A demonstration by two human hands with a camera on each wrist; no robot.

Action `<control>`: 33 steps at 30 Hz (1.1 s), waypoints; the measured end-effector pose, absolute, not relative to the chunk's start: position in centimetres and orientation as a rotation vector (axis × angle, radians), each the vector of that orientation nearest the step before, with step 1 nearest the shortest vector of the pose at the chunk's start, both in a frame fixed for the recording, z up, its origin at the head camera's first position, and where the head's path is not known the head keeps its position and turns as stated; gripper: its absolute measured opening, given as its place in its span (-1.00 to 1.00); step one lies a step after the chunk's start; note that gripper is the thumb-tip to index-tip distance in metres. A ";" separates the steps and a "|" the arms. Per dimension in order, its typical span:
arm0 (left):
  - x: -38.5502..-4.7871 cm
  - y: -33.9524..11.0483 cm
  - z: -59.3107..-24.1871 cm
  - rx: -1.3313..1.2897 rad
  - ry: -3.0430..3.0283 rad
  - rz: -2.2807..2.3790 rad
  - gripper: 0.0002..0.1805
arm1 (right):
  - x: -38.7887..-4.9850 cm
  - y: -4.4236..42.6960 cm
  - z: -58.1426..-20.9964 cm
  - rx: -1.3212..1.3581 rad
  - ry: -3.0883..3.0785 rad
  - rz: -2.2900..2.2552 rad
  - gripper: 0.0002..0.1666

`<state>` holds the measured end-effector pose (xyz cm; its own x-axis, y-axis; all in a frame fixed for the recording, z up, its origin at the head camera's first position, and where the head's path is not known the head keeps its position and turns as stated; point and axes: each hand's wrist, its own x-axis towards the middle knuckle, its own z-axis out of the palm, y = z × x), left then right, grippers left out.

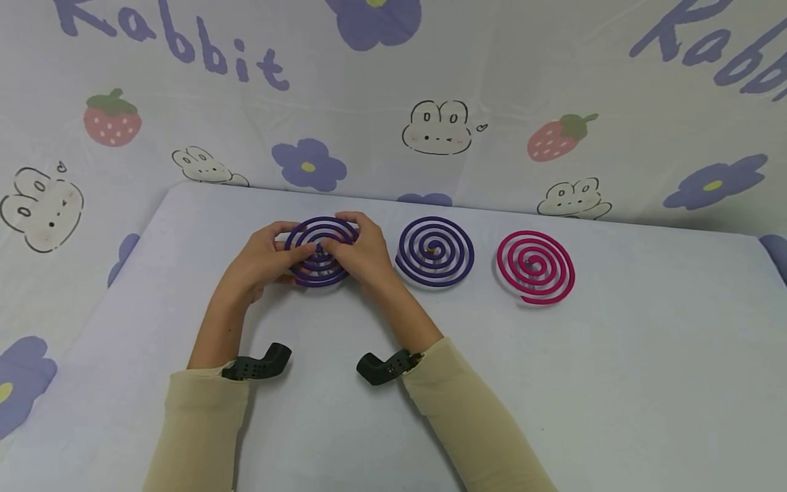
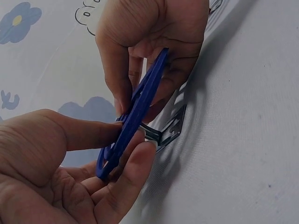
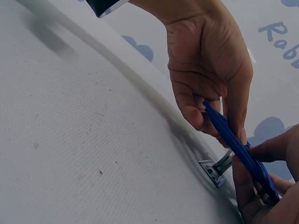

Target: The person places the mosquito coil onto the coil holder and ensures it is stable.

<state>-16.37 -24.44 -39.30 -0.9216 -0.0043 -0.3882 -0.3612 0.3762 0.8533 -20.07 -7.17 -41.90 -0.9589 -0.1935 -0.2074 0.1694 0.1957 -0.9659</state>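
Note:
A dark purple-blue mosquito coil (image 1: pixel 320 284) sits at the left of the row, with both hands on it. My left hand (image 1: pixel 261 258) pinches its left side, thumb on top near the centre and fingers underneath. From the other side my right hand (image 1: pixel 367 251) grips it, thumb close to the left thumb. In the left wrist view the coil (image 2: pixel 140 108) appears edge-on and tilted. A small metal stand (image 2: pixel 174 131) shows beneath it, its base at the table surface. Whether coil and stand are joined is hidden by the fingers.
A second purple coil (image 1: pixel 437 245) lies right of the hands, raised on something metallic at its centre. Further right is a pink coil (image 1: pixel 537 266), likewise raised. Behind the white table (image 1: pixel 645 355) hangs a printed cloth (image 1: pixel 504 61). Each wrist wears a black band.

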 end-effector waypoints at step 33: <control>-16.3 -24.0 -39.4 -0.317 2.322 1.577 -0.26 | -19.8 -7.4 -42.2 -0.053 2.245 -1.827 -0.39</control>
<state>-16.33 -24.03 -39.39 -0.9258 -0.0064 -0.3780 -0.3538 0.3675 0.8601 -19.83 -7.40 -42.16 -0.9691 -0.1821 -0.1662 0.1258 0.2147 -0.9685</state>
